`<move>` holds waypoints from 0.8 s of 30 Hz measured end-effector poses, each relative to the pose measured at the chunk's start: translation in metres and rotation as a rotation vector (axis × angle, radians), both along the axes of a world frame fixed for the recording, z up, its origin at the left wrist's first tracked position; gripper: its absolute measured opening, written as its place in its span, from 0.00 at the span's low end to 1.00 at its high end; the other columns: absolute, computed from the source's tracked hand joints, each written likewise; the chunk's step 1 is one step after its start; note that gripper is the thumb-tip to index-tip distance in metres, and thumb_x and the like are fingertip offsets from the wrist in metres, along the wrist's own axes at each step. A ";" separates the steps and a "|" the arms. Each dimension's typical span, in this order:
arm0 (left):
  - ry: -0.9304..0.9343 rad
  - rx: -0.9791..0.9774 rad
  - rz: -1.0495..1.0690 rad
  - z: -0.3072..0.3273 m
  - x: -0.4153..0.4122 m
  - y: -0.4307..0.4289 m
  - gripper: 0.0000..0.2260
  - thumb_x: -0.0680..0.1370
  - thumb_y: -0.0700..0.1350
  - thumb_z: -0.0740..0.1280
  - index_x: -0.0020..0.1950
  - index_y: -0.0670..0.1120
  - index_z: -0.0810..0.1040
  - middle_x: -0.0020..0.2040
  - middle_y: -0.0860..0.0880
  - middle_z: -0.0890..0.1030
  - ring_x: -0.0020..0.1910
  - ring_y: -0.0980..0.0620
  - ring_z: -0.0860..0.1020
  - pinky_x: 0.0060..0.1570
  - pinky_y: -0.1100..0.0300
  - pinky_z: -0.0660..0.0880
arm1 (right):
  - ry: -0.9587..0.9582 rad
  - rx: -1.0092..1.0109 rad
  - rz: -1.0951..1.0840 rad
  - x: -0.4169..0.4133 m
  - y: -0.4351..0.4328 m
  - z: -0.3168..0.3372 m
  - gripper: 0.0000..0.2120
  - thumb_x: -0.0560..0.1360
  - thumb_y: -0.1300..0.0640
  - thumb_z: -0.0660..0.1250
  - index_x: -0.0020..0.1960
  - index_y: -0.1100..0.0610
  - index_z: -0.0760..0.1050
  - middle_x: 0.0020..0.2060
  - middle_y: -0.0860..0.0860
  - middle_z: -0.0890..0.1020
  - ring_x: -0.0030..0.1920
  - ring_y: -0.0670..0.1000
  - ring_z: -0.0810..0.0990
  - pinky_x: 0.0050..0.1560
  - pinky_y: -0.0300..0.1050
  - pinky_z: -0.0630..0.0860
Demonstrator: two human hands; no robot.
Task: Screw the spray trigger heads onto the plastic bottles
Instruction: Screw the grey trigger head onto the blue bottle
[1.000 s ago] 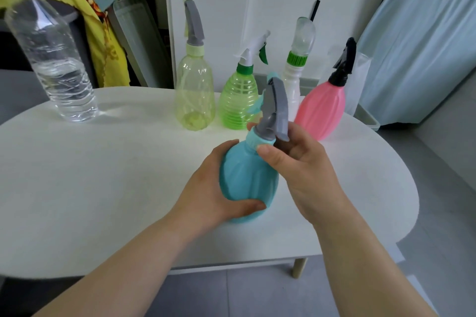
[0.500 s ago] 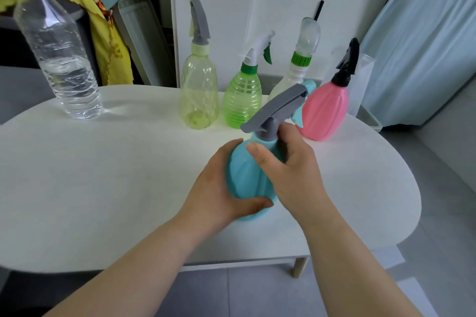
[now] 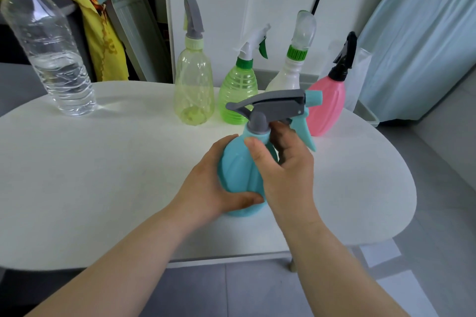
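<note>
A teal bottle point(image 3: 238, 170) stands on the white table point(image 3: 103, 175) near the front middle. My left hand point(image 3: 213, 188) wraps its lower left side. On its neck sits a grey spray trigger head point(image 3: 273, 107) with a teal lever and nozzle pointing right. My right hand point(image 3: 280, 162) grips the neck collar just under that head. Behind stand a pale yellow bottle point(image 3: 193, 85), a green bottle point(image 3: 238, 92), a white bottle point(image 3: 288, 77) and a pink bottle point(image 3: 325, 108), each with a head on top.
A clear water bottle point(image 3: 51, 51) stands at the table's back left. A white cabinet point(image 3: 257, 8) rises behind the row of bottles, a pale curtain point(image 3: 425, 33) hangs at the right, and yellow cloth point(image 3: 103, 33) drapes at the back left.
The trigger head has turned on the teal bottle: its nozzle swung from pointing away from me round to the right. My left hand kept its hold on the bottle body.
</note>
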State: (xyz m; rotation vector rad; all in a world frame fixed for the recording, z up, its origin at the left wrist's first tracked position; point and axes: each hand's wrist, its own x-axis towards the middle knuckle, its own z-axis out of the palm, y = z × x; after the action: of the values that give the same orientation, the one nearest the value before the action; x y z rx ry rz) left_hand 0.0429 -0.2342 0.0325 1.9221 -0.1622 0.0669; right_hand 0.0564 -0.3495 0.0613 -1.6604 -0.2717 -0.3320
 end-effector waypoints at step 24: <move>0.057 -0.097 -0.109 -0.002 0.004 0.008 0.33 0.51 0.56 0.74 0.52 0.68 0.64 0.53 0.66 0.73 0.51 0.74 0.71 0.42 0.80 0.69 | 0.086 -0.004 0.279 0.002 -0.011 0.000 0.18 0.68 0.55 0.61 0.59 0.48 0.71 0.48 0.39 0.78 0.51 0.36 0.76 0.50 0.32 0.74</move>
State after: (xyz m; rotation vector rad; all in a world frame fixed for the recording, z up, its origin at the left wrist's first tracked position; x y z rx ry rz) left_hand 0.0471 -0.2260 0.0302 1.8128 -0.2215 -0.0526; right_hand 0.0581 -0.3607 0.0617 -1.6108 -0.4343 -0.0502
